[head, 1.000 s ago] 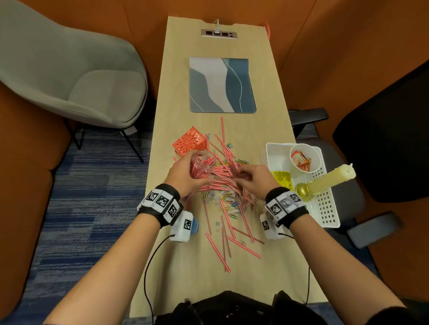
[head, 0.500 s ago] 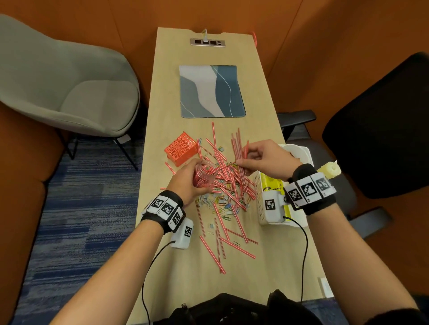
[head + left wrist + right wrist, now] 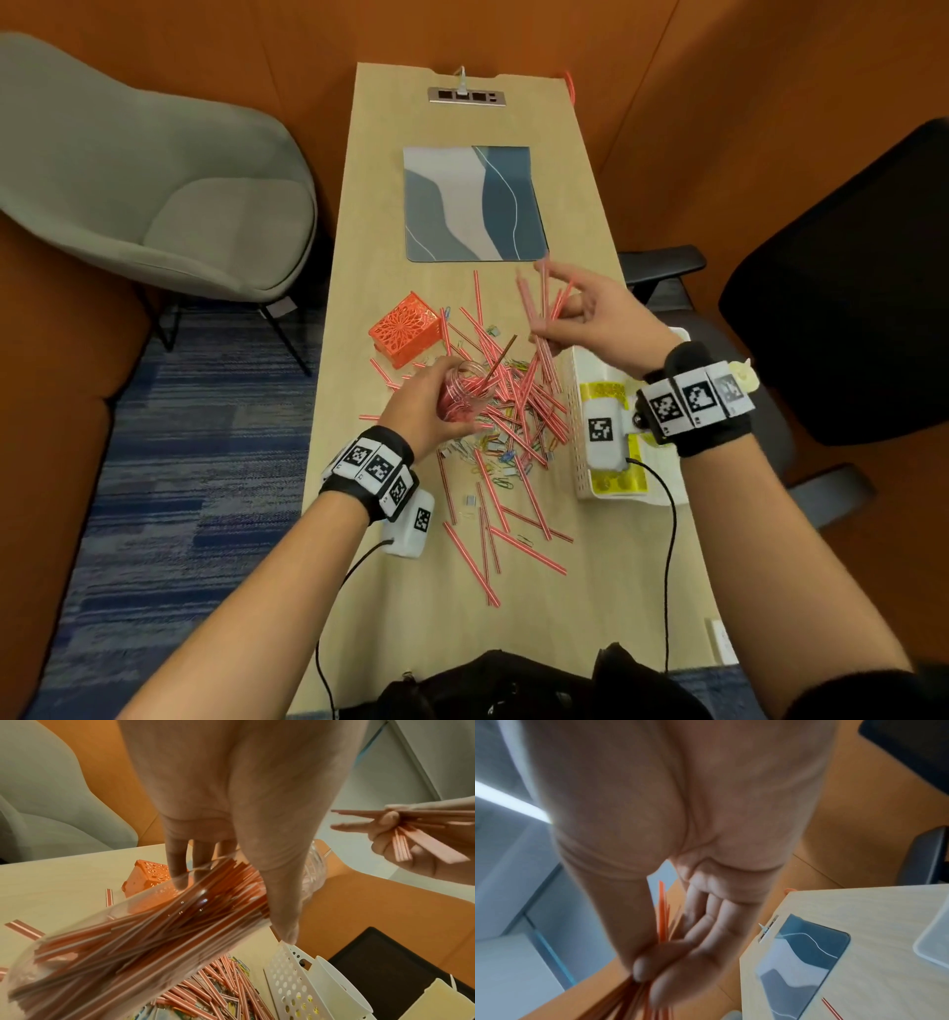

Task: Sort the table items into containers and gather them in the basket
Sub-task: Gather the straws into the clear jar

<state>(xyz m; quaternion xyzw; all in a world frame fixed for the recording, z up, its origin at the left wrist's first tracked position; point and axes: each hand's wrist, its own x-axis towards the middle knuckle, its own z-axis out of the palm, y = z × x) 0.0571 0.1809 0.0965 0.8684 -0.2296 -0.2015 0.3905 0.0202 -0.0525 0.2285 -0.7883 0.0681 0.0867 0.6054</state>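
My left hand (image 3: 429,406) grips a clear glass jar (image 3: 464,393), tilted over the pile and holding several red-striped straws (image 3: 159,931). One straw (image 3: 500,360) sticks out of its mouth. My right hand (image 3: 590,316) is raised above the table and pinches a bunch of straws (image 3: 539,308) between thumb and fingers (image 3: 641,969). Many more loose straws (image 3: 518,411) and coloured paper clips (image 3: 493,462) lie scattered on the wooden table (image 3: 462,616). A white perforated basket (image 3: 580,452) stands at the table's right edge, partly hidden by my right wrist.
An orange lattice box (image 3: 408,329) lies left of the pile. A blue-grey mat (image 3: 472,203) sits farther back, a power strip (image 3: 467,96) at the far end. A grey chair (image 3: 154,205) stands left, a black chair (image 3: 847,308) right. A cream candle (image 3: 442,1002) lies in the basket.
My right hand has lifted a bunch of straws out of the pile, moving up and away from me. The left hand keeps holding the jar in place.
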